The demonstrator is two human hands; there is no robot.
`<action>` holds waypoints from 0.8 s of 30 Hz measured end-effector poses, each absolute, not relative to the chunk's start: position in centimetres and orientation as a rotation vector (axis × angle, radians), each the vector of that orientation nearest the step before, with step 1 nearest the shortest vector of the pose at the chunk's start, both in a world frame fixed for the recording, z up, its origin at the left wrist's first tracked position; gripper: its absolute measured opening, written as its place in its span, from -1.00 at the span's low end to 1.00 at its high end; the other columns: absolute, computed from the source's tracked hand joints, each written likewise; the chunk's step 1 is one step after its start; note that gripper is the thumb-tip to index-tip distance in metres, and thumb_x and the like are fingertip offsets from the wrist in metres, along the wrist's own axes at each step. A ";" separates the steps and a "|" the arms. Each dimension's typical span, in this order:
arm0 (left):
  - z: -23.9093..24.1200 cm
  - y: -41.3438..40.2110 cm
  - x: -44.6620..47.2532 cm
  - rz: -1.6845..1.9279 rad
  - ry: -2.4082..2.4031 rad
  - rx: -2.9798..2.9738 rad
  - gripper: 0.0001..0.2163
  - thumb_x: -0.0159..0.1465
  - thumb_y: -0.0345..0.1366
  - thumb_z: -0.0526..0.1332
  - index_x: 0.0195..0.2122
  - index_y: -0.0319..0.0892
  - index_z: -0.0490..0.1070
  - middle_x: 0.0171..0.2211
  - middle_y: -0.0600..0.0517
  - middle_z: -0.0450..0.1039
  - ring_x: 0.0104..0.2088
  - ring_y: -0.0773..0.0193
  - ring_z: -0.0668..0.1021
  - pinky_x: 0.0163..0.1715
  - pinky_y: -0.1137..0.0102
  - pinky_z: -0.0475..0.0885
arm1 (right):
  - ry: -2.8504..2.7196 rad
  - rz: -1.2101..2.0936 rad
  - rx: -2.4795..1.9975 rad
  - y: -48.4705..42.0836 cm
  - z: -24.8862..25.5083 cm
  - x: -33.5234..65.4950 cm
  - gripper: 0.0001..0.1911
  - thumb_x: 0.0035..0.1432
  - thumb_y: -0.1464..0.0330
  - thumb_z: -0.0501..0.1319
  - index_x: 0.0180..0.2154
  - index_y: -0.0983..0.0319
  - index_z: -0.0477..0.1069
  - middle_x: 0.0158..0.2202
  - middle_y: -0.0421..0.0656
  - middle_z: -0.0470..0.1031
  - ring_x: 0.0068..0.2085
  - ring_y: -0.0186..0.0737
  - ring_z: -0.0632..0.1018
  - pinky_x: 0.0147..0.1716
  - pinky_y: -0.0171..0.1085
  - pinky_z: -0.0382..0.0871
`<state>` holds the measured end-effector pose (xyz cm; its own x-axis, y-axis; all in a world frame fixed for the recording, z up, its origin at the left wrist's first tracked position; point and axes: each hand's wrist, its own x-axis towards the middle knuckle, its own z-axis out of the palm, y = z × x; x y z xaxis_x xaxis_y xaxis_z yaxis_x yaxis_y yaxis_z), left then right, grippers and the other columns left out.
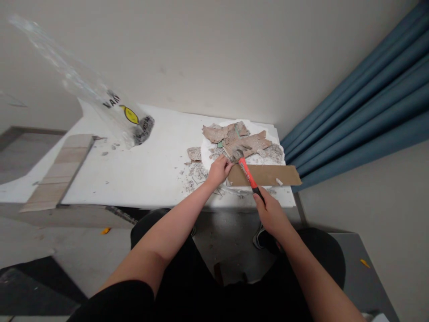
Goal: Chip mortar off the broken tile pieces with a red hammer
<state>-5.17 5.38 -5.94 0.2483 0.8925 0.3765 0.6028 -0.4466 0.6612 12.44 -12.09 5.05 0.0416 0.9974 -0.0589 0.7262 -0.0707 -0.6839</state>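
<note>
My right hand (271,213) is closed around the black grip of a red-handled hammer (247,173), whose head rests on a pile of broken brownish tile pieces (238,139) on a white round slab (205,152). My left hand (219,170) is curled beside the hammer head, its fingers pressed on the rubble at the pile's near edge. A brown cardboard strip (268,175) lies under the hammer handle.
A white low table (147,165) carries grey crumbs (194,176), a clear plastic bag with a yellow label (130,117), and a long wood-look tile (56,172) at its left end. A blue curtain (368,112) hangs at the right. My legs in black sit below the table edge.
</note>
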 end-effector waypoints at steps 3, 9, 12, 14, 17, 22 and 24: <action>-6.0 5.4 -5.2 1.038 1.374 2.144 -0.80 0.36 -0.25 0.21 -0.42 -0.14 0.34 -0.34 -0.04 0.39 -0.24 0.16 0.48 -0.21 0.30 0.41 | -1.738 0.733 -1.853 -11.8 5.3 12.5 -0.53 0.40 0.19 -0.03 0.18 0.24 0.38 0.02 0.07 0.56 0.01 0.08 0.56 -0.01 -0.04 0.40; -6.0 5.4 -5.2 1.033 1.373 2.143 -0.79 0.36 -0.26 0.20 -0.44 -0.14 0.31 -0.36 -0.02 0.37 -0.27 0.18 0.46 -0.22 0.32 0.39 | -1.773 0.715 -1.857 -11.4 5.5 12.6 -0.55 0.40 0.20 -0.02 0.15 0.22 0.41 -0.01 0.06 0.58 0.00 0.08 0.56 -0.04 -0.06 0.41; -6.1 5.4 -5.2 1.035 1.366 2.131 -0.78 0.35 -0.26 0.20 -0.44 -0.14 0.31 -0.37 0.00 0.37 -0.28 0.19 0.45 -0.23 0.32 0.38 | -1.765 0.719 -1.860 -11.4 5.5 12.6 -0.54 0.40 0.19 -0.03 0.17 0.23 0.39 -0.02 0.07 0.58 -0.01 0.09 0.57 -0.06 -0.06 0.41; -6.0 5.4 -5.3 1.045 1.352 2.123 -0.78 0.34 -0.26 0.22 -0.45 -0.14 0.30 -0.37 0.00 0.37 -0.28 0.20 0.45 -0.23 0.32 0.38 | -1.755 0.717 -1.855 -11.5 5.6 12.6 -0.53 0.41 0.19 -0.03 0.19 0.24 0.36 -0.01 0.07 0.58 -0.01 0.09 0.57 -0.05 -0.05 0.41; -5.9 5.3 -5.3 1.040 1.337 2.119 -0.78 0.33 -0.29 0.23 -0.47 -0.13 0.28 -0.37 0.00 0.37 -0.28 0.19 0.45 -0.23 0.32 0.38 | -1.785 0.728 -1.866 -11.5 5.5 12.6 -0.56 0.40 0.22 -0.03 0.17 0.23 0.39 -0.02 0.07 0.58 0.02 0.08 0.56 0.00 -0.05 0.39; -5.9 5.4 -5.2 1.022 1.333 2.126 -0.76 0.33 -0.30 0.22 -0.48 -0.13 0.27 -0.37 -0.01 0.37 -0.27 0.18 0.45 -0.23 0.31 0.38 | -1.793 0.686 -1.872 -11.6 5.2 12.5 -0.53 0.41 0.19 -0.03 0.21 0.22 0.37 0.02 0.08 0.57 0.02 0.10 0.55 -0.04 -0.05 0.40; -5.9 5.4 -5.3 1.008 1.341 2.126 -0.77 0.33 -0.30 0.21 -0.47 -0.13 0.28 -0.36 -0.01 0.38 -0.27 0.18 0.46 -0.22 0.30 0.38 | -1.787 0.680 -1.859 -11.6 5.0 12.4 -0.53 0.41 0.19 -0.03 0.21 0.22 0.36 0.02 0.06 0.57 0.01 0.09 0.56 -0.05 -0.06 0.41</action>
